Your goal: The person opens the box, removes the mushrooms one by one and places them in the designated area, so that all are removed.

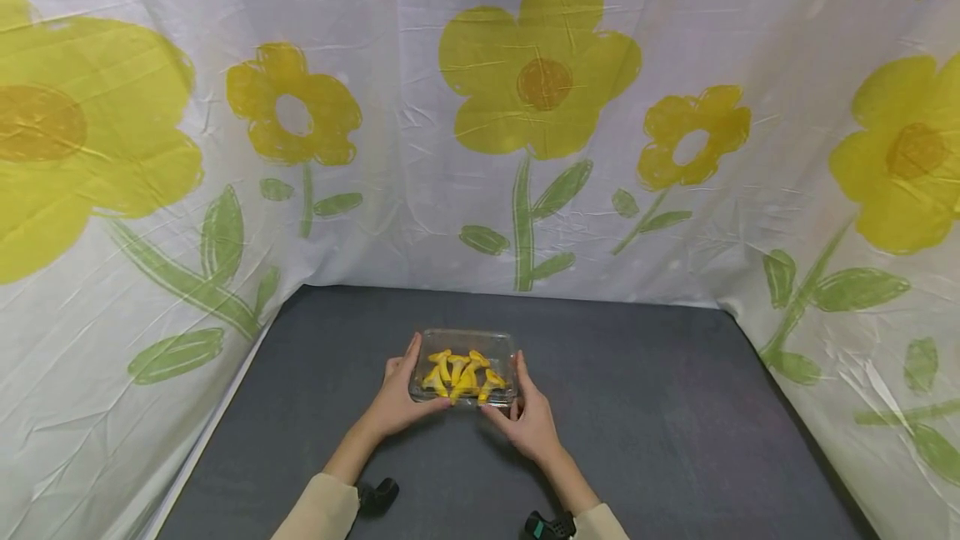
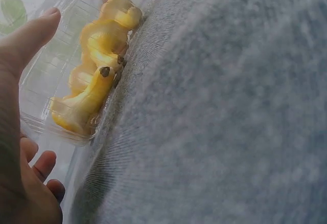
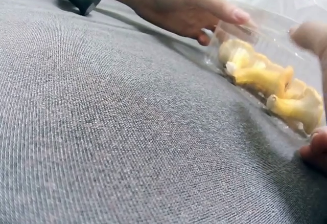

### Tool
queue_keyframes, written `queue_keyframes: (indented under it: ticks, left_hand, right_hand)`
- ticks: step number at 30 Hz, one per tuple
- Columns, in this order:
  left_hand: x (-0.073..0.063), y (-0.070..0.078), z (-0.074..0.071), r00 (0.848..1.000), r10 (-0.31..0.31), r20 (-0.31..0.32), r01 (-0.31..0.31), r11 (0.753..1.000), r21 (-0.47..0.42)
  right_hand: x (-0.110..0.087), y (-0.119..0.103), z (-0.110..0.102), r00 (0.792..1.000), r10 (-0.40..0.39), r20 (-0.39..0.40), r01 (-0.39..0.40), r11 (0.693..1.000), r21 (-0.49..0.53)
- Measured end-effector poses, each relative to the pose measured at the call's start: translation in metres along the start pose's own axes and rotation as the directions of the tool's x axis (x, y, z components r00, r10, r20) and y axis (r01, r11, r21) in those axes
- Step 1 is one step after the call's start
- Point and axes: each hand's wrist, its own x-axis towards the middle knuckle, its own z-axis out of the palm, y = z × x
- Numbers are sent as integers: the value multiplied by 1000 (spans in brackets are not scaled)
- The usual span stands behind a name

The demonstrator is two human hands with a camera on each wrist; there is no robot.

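A clear plastic box (image 1: 468,340) is on the dark grey tabletop in the head view, with several yellow mushrooms (image 1: 463,383) inside, thin-stemmed and flared like chanterelles. My left hand (image 1: 396,401) grips its left side, thumb along the front edge and fingers around the side. On the opposite side, my right hand (image 1: 532,422) holds the box the same way, its thumb near the front right corner. In the left wrist view the mushrooms (image 2: 84,101) show through the transparent wall, low and close to the cloth. The right wrist view shows the box (image 3: 276,35) between both hands.
Grey cloth (image 1: 660,440) covers the table. Behind and along both sides hangs a white curtain (image 1: 405,190) printed with yellow flowers. Black devices are strapped at the left wrist (image 1: 377,497) and the right wrist (image 1: 551,526), beside cream sleeves.
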Motion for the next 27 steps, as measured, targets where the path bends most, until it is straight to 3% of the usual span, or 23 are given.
queue_keyframes:
  ticks: [11, 16, 27]
  left_hand:
    - [-4, 10, 3, 998, -53, -39, 57, 993, 100]
    - [-3, 13, 4, 996, -67, -50, 72, 993, 98]
    - [-5, 13, 6, 998, -24, -66, 32, 990, 138]
  right_hand:
    - [-1, 0, 2, 998, 61, -17, -62, 996, -70]
    - [2, -1, 1, 997, 73, -27, -75, 993, -94]
    - [4, 3, 5, 998, 40, -48, -45, 992, -114]
